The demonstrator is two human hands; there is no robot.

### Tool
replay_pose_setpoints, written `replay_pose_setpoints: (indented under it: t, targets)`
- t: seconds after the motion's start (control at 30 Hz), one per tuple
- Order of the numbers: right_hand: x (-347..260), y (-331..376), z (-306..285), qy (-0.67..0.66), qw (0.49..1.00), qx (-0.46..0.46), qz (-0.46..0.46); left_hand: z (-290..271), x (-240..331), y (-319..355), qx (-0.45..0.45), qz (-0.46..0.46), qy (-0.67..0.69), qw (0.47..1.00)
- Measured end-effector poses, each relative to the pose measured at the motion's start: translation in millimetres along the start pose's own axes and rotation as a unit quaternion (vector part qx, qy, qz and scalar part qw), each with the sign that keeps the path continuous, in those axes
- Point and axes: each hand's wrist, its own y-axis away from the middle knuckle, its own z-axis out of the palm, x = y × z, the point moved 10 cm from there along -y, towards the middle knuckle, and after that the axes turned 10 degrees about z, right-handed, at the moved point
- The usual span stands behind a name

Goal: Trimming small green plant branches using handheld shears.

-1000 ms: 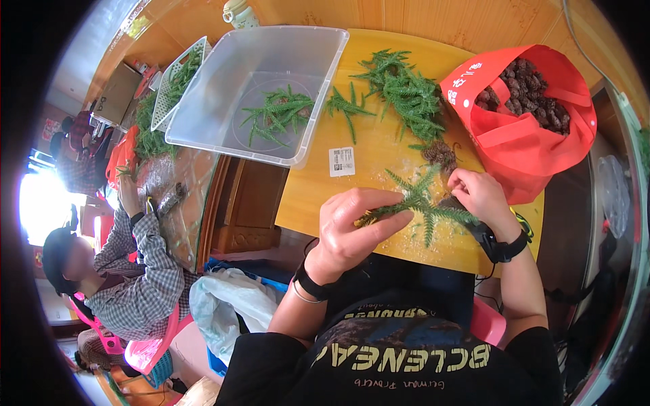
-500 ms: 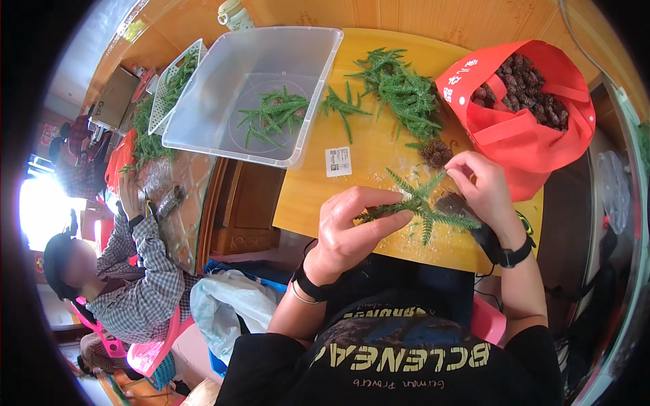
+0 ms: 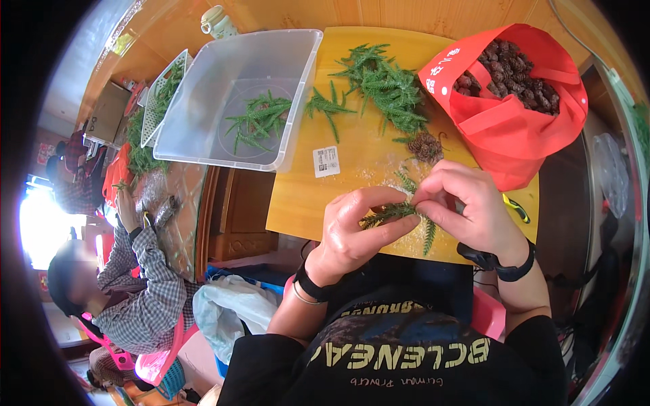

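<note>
Over the near part of the yellow table, my two hands meet at a green artificial pine sprig (image 3: pixel 428 237). My left hand (image 3: pixel 349 233) pinches one of its branches between thumb and fingers. At the sprig's centre, the fingertips of my right hand (image 3: pixel 467 203) are closed, covering the branches on that side. Whether they also hold something small is hidden. Just beyond my right hand lies a brown pine cone (image 3: pixel 426 146). A pile of similar sprigs (image 3: pixel 393 91) sits farther back, with a single sprig (image 3: pixel 330 107) to its left.
A clear plastic bin (image 3: pixel 196 108) holding sprigs stands left, beside a white perforated basket (image 3: pixel 150 111). At right is a red bag (image 3: pixel 521 145) of pine cones. A white label (image 3: pixel 326 162) and a yellow-black tool (image 3: pixel 517 208) lie on the table. A co-worker (image 3: pixel 149 298) sits at left.
My right hand has moved left and inward, from the sprig's far branch tip to its centre. My left hand keeps its pinch. The view has shifted slightly.
</note>
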Motion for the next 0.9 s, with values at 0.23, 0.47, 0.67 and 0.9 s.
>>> replay_pose_setpoints:
  t: [0.23, 0.47, 0.67, 0.9]
  targets:
    - [13, -1, 7, -0.034, 0.996, -0.072, 0.035, 5, 6, -1, -0.005, 0.023, 0.008, 1.0]
    - [34, 6, 29, -0.216, 0.945, -0.196, 0.147, 8, 8, 1, 0.007, 0.016, 0.04, 0.999]
    - [38, 8, 32, -0.244, 0.935, -0.202, 0.156, 10, 4, 5, 0.014, -0.005, 0.065, 0.998]
    - [33, 6, 26, -0.158, 0.965, -0.156, 0.138, 11, 0, 6, 0.009, -0.03, 0.075, 0.997]
